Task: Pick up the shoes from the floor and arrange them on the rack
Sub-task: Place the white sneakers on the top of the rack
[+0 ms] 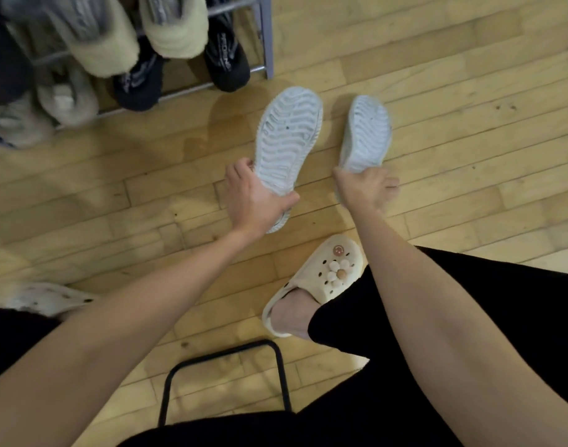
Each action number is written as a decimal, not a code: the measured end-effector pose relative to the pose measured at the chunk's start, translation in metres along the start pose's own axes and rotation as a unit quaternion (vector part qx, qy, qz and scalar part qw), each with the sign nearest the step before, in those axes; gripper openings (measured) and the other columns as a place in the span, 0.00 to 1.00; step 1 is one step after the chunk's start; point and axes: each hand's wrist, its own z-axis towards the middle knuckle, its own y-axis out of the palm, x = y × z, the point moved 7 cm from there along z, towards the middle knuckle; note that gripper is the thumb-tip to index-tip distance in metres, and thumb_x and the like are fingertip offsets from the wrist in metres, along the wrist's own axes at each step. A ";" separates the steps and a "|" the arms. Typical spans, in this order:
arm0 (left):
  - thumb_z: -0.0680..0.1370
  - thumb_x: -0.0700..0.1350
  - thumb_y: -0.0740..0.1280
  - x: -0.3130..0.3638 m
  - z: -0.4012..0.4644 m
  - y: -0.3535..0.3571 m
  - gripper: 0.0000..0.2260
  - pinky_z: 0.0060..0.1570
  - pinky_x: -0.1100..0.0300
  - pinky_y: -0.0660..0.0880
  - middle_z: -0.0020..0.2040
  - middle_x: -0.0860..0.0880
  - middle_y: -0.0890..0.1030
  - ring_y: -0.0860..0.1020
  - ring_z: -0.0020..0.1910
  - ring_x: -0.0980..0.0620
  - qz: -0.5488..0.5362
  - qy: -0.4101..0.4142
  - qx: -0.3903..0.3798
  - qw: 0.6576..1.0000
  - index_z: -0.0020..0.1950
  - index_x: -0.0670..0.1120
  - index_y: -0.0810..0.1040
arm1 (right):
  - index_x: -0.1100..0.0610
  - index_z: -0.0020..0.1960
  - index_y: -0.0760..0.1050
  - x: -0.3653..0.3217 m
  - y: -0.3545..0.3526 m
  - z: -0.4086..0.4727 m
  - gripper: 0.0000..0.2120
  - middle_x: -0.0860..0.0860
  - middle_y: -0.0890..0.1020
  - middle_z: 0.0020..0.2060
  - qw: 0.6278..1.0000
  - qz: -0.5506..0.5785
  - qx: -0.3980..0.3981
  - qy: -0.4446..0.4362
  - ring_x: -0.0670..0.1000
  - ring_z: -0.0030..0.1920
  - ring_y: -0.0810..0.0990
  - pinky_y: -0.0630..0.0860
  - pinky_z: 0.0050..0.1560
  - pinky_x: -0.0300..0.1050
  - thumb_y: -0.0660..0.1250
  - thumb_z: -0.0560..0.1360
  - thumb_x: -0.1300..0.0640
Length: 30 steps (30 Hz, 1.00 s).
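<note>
Two pale blue shoes show their ridged soles to the camera above the wooden floor. My left hand [253,201] grips the heel end of the left blue shoe [287,137]. The heel end of the right blue shoe [366,130] sits in my right hand [364,188]. The metal shoe rack [265,33] stands at the upper left, its bars carrying cream fluffy slippers [176,24] and black shoes [226,56]. Both held shoes hang just right of and in front of the rack's corner post.
My feet wear cream clogs: one with a flower charm [324,275] below the hands, the other [47,298] at the left edge. A black metal frame [224,353] stands at the bottom centre. Grey fluffy slippers [66,98] fill the rack's low left side.
</note>
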 end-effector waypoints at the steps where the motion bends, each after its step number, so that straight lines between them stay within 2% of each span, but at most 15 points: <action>1: 0.56 0.60 0.77 -0.005 -0.004 -0.010 0.46 0.52 0.52 0.73 0.60 0.45 0.70 0.71 0.59 0.46 0.000 -0.005 0.002 1.000 0.66 0.39 0.65 | 0.64 0.66 0.62 -0.002 0.002 -0.015 0.41 0.62 0.65 0.64 1.000 0.027 -0.008 0.011 0.61 0.65 0.65 0.68 0.63 0.52 0.70 0.64 0.39; 3: 0.57 0.61 0.77 -0.017 -0.011 -0.032 0.46 0.49 0.55 0.72 0.60 0.44 0.70 0.73 0.58 0.45 0.004 -0.016 0.005 1.000 0.67 0.40 0.66 | 0.64 0.65 0.62 -0.005 0.001 -0.045 0.40 0.62 0.65 0.64 0.997 0.071 -0.010 0.018 0.61 0.64 0.65 0.68 0.62 0.52 0.71 0.64 0.41; 7: 0.55 0.64 0.76 -0.044 -0.027 -0.084 0.38 0.40 0.58 0.70 0.55 0.46 0.70 0.73 0.50 0.48 0.022 -0.012 0.026 0.999 0.56 0.42 0.73 | 0.64 0.64 0.63 -0.005 -0.013 -0.111 0.40 0.63 0.65 0.64 0.996 0.081 0.026 -0.024 0.62 0.65 0.64 0.66 0.62 0.52 0.74 0.61 0.45; 9: 0.56 0.63 0.77 -0.057 -0.036 -0.111 0.37 0.39 0.59 0.71 0.56 0.46 0.70 0.70 0.49 0.52 0.012 -0.011 0.050 0.999 0.57 0.43 0.74 | 0.64 0.62 0.64 -0.010 -0.024 -0.142 0.39 0.62 0.67 0.62 0.992 0.076 0.050 -0.084 0.62 0.63 0.65 0.66 0.60 0.52 0.74 0.59 0.46; 13: 0.55 0.62 0.78 -0.073 -0.054 -0.163 0.36 0.39 0.58 0.70 0.53 0.45 0.71 0.70 0.50 0.51 -0.010 -0.014 0.109 0.994 0.55 0.43 0.74 | 0.64 0.63 0.65 -0.026 -0.052 -0.196 0.41 0.61 0.69 0.59 0.976 0.067 0.085 -0.190 0.60 0.60 0.66 0.61 0.59 0.47 0.76 0.57 0.47; 17: 0.52 0.68 0.70 -0.080 -0.070 -0.207 0.39 0.41 0.58 0.71 0.53 0.46 0.71 0.68 0.50 0.54 -0.056 -0.032 0.134 0.989 0.54 0.44 0.74 | 0.63 0.66 0.64 -0.040 -0.072 -0.240 0.44 0.59 0.69 0.58 0.960 0.107 0.082 -0.246 0.59 0.60 0.66 0.63 0.63 0.48 0.75 0.55 0.49; 22: 0.52 0.67 0.71 -0.071 -0.087 -0.262 0.39 0.48 0.59 0.71 0.54 0.47 0.69 0.71 0.51 0.52 -0.150 -0.010 0.141 0.979 0.57 0.45 0.74 | 0.60 0.70 0.63 -0.062 -0.095 -0.281 0.44 0.50 0.64 0.55 0.931 0.219 -0.008 -0.292 0.52 0.60 0.67 0.69 0.64 0.50 0.77 0.60 0.47; 25: 0.55 0.64 0.71 -0.060 -0.091 -0.297 0.37 0.53 0.65 0.69 0.54 0.50 0.67 0.71 0.52 0.55 -0.243 0.016 0.138 0.960 0.59 0.46 0.74 | 0.58 0.70 0.65 -0.079 -0.118 -0.304 0.44 0.51 0.71 0.58 0.879 0.340 -0.079 -0.325 0.51 0.58 0.74 0.75 0.60 0.52 0.77 0.59 0.45; 27: 0.58 0.63 0.70 -0.049 -0.088 -0.324 0.36 0.53 0.73 0.67 0.56 0.51 0.68 0.71 0.52 0.60 -0.291 0.043 0.138 0.946 0.62 0.47 0.73 | 0.55 0.69 0.66 -0.093 -0.138 -0.320 0.44 0.52 0.75 0.59 0.842 0.398 -0.117 -0.346 0.51 0.56 0.77 0.79 0.53 0.47 0.74 0.57 0.43; 28: 0.60 0.63 0.70 -0.043 -0.085 -0.338 0.37 0.55 0.72 0.69 0.59 0.50 0.71 0.72 0.54 0.60 -0.311 0.055 0.141 0.938 0.65 0.47 0.72 | 0.55 0.69 0.67 -0.103 -0.149 -0.327 0.42 0.53 0.76 0.58 0.825 0.413 -0.135 -0.362 0.51 0.55 0.79 0.79 0.50 0.44 0.73 0.58 0.43; 30: 0.66 0.58 0.73 -0.032 -0.079 -0.366 0.34 0.59 0.62 0.75 0.62 0.48 0.75 0.75 0.57 0.55 -0.359 0.063 0.142 0.920 0.69 0.47 0.70 | 0.53 0.66 0.71 -0.125 -0.169 -0.341 0.36 0.53 0.79 0.56 0.792 0.438 -0.176 -0.387 0.51 0.51 0.81 0.78 0.46 0.43 0.72 0.60 0.46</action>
